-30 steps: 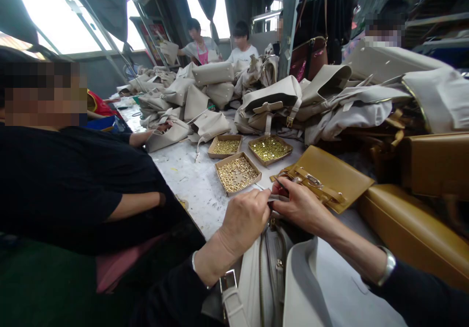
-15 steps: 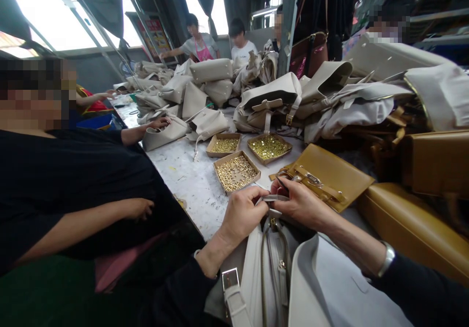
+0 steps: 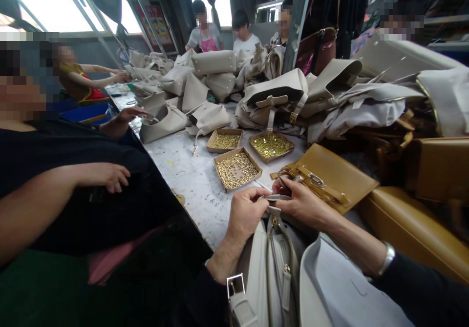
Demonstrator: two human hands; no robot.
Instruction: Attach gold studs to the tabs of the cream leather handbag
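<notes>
Off-white bag [image 3: 257, 263] | brass zip [image 3: 269, 268], silvery buckle [image 3: 235, 276] | left fingers [image 3: 261, 191], right fingers [image 3: 284, 204] pinching strip [image 3: 277, 197]

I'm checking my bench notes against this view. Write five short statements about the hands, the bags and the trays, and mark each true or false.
1. The left hand and right hand meet at a pale strip. True.
2. The left hand holds the slim dark tool. False: the right hand holds the tool.
3. Three shallow cardboard trays of gold-coloured hardware stand on the table. True.
4. The mustard-brown handbag lies left of the trays in the picture. False: the handbag lies to their right.
5. A silver bracelet is on the right wrist. True.
</notes>
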